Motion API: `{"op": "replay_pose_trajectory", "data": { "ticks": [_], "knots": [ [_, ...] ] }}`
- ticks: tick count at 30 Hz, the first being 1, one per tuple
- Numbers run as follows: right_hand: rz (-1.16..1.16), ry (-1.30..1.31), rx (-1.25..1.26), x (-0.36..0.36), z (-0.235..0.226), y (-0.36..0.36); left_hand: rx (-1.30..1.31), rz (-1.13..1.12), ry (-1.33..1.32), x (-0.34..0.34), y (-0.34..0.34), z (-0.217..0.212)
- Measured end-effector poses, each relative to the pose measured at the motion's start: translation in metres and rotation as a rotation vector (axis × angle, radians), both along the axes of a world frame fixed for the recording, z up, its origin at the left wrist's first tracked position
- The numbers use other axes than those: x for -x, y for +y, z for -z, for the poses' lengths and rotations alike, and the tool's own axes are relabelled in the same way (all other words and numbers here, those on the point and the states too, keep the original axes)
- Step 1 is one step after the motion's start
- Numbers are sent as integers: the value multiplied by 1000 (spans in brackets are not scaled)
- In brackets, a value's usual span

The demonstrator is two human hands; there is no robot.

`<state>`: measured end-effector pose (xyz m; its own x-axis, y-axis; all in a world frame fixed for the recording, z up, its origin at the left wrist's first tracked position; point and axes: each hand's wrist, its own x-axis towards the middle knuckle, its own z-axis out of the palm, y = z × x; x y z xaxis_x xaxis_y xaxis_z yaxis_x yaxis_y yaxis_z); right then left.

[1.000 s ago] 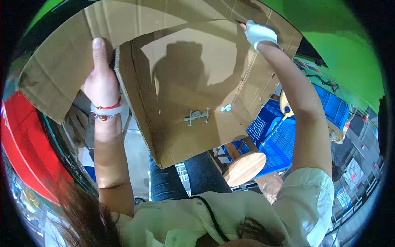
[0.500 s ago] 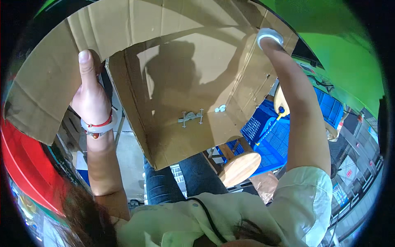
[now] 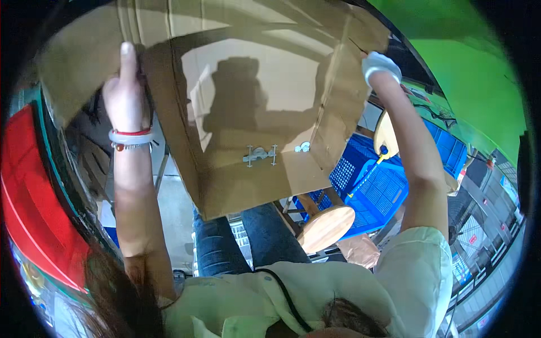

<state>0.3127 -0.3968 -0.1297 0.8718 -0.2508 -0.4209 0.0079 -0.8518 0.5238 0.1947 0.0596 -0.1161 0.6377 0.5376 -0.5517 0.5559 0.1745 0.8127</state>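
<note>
A large open cardboard box (image 3: 242, 191) is tilted up in front of me above my legs, its inside facing me. My left hand (image 3: 128, 96) is closed on its left wall by the flap, thumb up along the outside and fingers hidden behind the cardboard. At the upper right side, my right hand (image 3: 378, 66) reaches behind the box wall. Only its wrist with a white band shows clearly, so its fingers are hidden. Inside lie a small grey part with thin crossbars (image 3: 259, 154) and some small white pieces (image 3: 302, 147).
Right of the box are blue plastic baskets (image 3: 369, 194), a round wooden stool (image 3: 327, 228) and a yellow-and-blue rod (image 3: 366, 177). A red plastic tub (image 3: 42, 208) stands at the left. Behind my right arm hangs a green surface (image 3: 451, 62).
The box has risen slightly and shifted, its left flap swinging inward and up. My left hand has moved up with it, and my right wrist has moved slightly right and down.
</note>
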Motion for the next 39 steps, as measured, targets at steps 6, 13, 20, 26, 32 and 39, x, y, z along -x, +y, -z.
{"op": "replay_pose_trajectory", "data": {
  "ticks": [6, 13, 20, 26, 32, 39],
  "knots": [
    [238, 56, -218, 101, 20, -68, -375, 480, 132, 96, -8, 115],
    [447, -58, -448, 176, 114, -75, -484, 740, 233, 196, 4, 204],
    [468, -52, -437, 231, 101, -45, -1070, 824, 798, 97, 53, 196],
    [609, -121, -531, 281, 87, 14, -691, 1084, -88, 57, 168, 259],
    [693, -11, -509, 299, 87, -6, -788, 1036, 272, 84, 94, 231],
    [556, -258, -831, 279, 91, -53, -1552, 797, -113, 99, -42, 132]
  ]
}}
